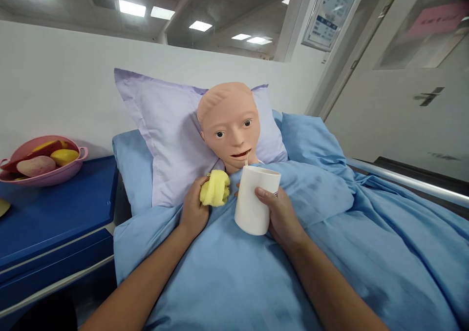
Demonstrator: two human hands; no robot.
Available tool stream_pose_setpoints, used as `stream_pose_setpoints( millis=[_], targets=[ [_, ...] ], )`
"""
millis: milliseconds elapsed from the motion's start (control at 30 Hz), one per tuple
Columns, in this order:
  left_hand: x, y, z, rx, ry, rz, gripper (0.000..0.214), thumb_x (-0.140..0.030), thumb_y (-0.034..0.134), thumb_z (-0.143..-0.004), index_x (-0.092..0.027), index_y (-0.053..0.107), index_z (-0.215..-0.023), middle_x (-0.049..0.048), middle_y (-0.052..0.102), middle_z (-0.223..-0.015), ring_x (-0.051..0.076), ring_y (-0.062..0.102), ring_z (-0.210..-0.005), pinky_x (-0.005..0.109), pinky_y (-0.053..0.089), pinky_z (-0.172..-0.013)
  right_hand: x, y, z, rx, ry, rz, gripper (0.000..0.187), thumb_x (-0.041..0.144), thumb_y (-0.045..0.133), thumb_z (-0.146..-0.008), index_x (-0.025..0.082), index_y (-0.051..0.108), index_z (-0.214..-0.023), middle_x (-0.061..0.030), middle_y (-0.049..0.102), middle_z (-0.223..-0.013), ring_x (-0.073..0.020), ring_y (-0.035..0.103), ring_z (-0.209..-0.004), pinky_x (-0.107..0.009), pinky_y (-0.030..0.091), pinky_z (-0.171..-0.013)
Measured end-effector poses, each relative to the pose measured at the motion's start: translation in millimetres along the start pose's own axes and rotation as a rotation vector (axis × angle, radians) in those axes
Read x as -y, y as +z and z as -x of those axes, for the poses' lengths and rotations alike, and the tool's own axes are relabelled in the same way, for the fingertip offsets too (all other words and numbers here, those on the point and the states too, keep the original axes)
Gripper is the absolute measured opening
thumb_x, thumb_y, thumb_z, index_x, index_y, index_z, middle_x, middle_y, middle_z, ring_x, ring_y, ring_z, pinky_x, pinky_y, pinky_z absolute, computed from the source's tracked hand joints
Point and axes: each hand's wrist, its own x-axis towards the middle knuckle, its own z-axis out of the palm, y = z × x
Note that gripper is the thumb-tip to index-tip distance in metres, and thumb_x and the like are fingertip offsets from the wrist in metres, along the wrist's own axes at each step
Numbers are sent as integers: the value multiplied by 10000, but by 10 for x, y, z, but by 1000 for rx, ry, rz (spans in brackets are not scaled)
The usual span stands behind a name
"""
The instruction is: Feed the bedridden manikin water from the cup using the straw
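A training manikin (230, 111) lies in bed, its head on a lilac pillow (172, 121). In my right hand (284, 216) is a white cup (252, 204), tilted slightly, with fingers wrapped round its side. A thin pale straw (246, 160) runs from the cup's rim to the manikin's mouth. My left hand (194, 206) grips a bunched yellow towel (215, 189) just left of the cup, below the manikin's chin. What is inside the cup is hidden.
Blue bedding (227, 272) covers the manikin's body. To the left, a pink basin (54, 172) with fruit-like items stands on a blue bedside cabinet (73, 209). A metal bed rail (410, 182) runs along the right, before a door (395, 96).
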Motion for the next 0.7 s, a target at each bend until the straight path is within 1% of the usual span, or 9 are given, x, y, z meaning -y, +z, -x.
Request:
stream_pose_setpoints(
  millis=[200,367,500,700],
  targets=[
    [-25,5,-11,11,-3,6,444,-35,478,-814,-232,555,-1204,51,712,-1145,190,685,-972,341,584,-829,41,31,15,-6,13,13,537,543,828,-690,210,708,-1094,-71,755,-879,-267,696,-750,-339,568,-597],
    [-41,0,-25,19,16,-16,450,-22,464,-785,-228,562,-1173,44,715,-1113,183,684,-937,329,585,-809,39,34,19,-2,8,14,521,546,831,-684,207,709,-1059,-69,751,-865,-263,694,-740,-338,568,-600],
    [-33,-2,-26,10,30,-28,451,-20,455,-784,-231,564,-1168,45,716,-1102,180,683,-929,328,585,-805,30,28,14,12,-5,15,494,541,816,-711,210,705,-1061,-69,748,-888,-258,690,-768,-323,560,-599],
    [-32,-1,-20,16,13,-28,440,-25,458,-786,-224,562,-1165,46,714,-1102,178,683,-931,329,582,-821,32,31,10,12,-8,22,497,543,824,-702,206,706,-1047,-67,746,-886,-257,693,-772,-324,563,-611]
  ],
)
